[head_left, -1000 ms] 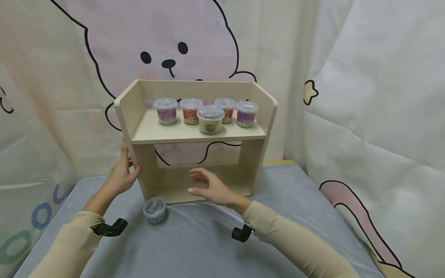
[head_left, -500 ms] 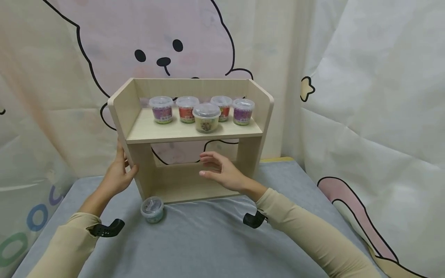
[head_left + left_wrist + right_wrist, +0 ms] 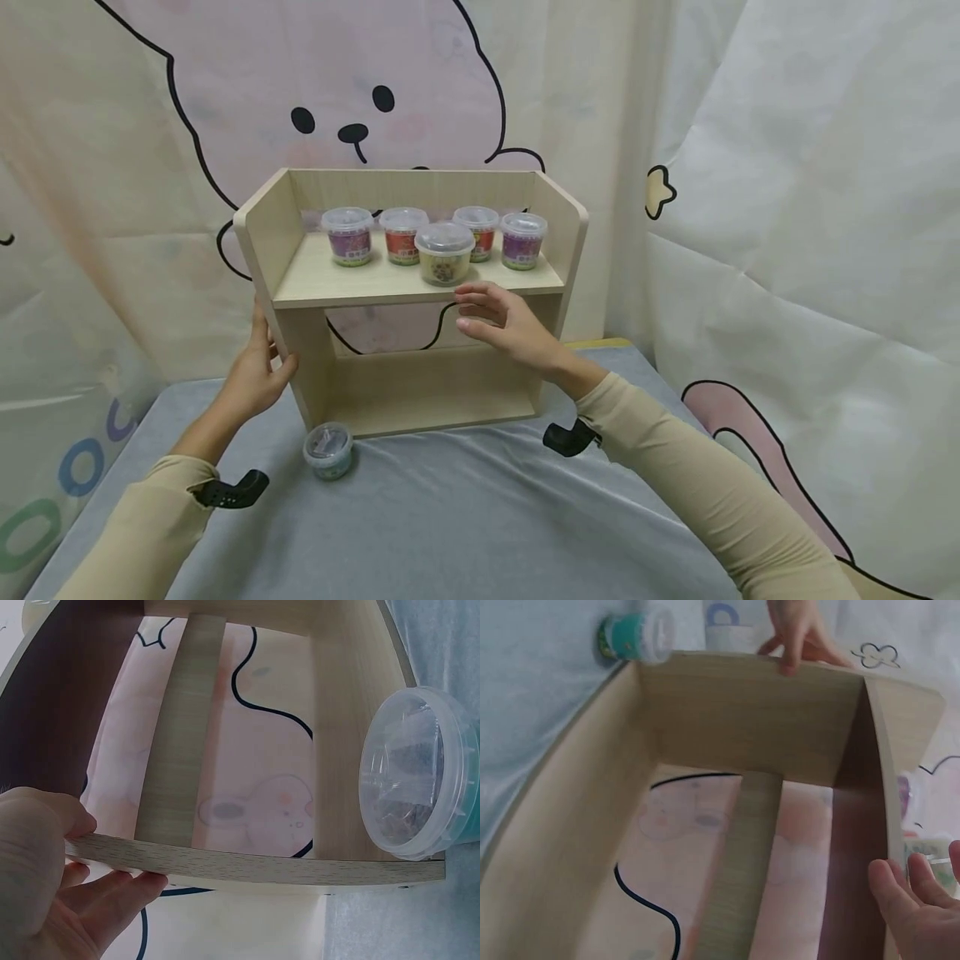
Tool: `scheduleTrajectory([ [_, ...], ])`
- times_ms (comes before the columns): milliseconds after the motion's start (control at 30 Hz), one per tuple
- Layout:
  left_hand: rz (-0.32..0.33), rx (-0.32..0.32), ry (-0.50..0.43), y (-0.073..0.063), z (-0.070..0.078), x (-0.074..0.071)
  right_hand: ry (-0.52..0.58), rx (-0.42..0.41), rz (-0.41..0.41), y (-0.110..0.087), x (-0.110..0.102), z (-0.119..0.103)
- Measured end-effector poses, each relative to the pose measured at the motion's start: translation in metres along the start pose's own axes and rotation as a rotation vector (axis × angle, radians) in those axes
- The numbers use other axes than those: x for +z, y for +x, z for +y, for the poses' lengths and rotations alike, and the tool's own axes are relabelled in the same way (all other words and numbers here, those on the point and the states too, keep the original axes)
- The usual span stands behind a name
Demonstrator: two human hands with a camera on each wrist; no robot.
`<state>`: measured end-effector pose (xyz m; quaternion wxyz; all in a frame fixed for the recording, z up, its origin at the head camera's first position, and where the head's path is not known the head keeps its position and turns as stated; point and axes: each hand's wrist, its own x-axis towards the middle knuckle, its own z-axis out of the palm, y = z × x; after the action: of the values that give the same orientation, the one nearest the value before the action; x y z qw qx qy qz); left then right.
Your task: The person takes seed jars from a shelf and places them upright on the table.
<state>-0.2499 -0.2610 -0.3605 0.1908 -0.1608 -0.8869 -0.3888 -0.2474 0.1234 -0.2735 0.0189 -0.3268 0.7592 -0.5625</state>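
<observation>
My left hand (image 3: 255, 379) grips the left side panel of a small pale wooden shelf (image 3: 322, 287), thumb on the inner side and fingers outside, as the left wrist view shows. My right hand (image 3: 510, 329) holds nothing; its fingers are loosely bent at the front edge of the upper board, just below a lidded tub with a yellowish body (image 3: 444, 260). Whether the fingertips touch the board I cannot tell. Behind that tub stand purple-labelled tubs (image 3: 350, 243) and red-labelled tubs (image 3: 402, 243). A lidded blue-green tub (image 3: 328, 454) sits on the table by the shelf's front left corner.
A grey-blue cloth (image 3: 420, 517) covers the table. Behind the shelf hangs a curtain (image 3: 585, 108) printed with a cartoon animal; another pale sheet (image 3: 810, 208) hangs at the right. The shelf's lower compartment (image 3: 420, 392) has a partly open back.
My right hand has risen and moved right, from before the lower compartment to the upper board's edge. The left hand keeps its grip on the panel. The tubs stay in place.
</observation>
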Motion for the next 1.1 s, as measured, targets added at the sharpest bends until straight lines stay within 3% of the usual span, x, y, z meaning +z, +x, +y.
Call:
scheduleTrajectory([
  [233,-0.003,0.004,-0.007,0.001,0.001,0.000,0.037,0.008,0.065,0.007,-0.018,-0.011],
  [533,0.001,-0.001,0.006,0.000,0.001,0.001,-0.001,0.061,0.136,0.022,-0.034,-0.013],
  [733,0.000,-0.003,0.002,0.000,0.000,-0.001,0.013,0.101,0.147,0.037,-0.039,-0.015],
  [967,0.003,0.004,0.012,-0.001,0.001,0.000,0.122,0.177,0.132,0.060,-0.036,-0.018],
  [1100,0.002,0.010,0.012,0.000,0.001,0.001,0.115,0.203,0.119,0.066,-0.035,-0.015],
])
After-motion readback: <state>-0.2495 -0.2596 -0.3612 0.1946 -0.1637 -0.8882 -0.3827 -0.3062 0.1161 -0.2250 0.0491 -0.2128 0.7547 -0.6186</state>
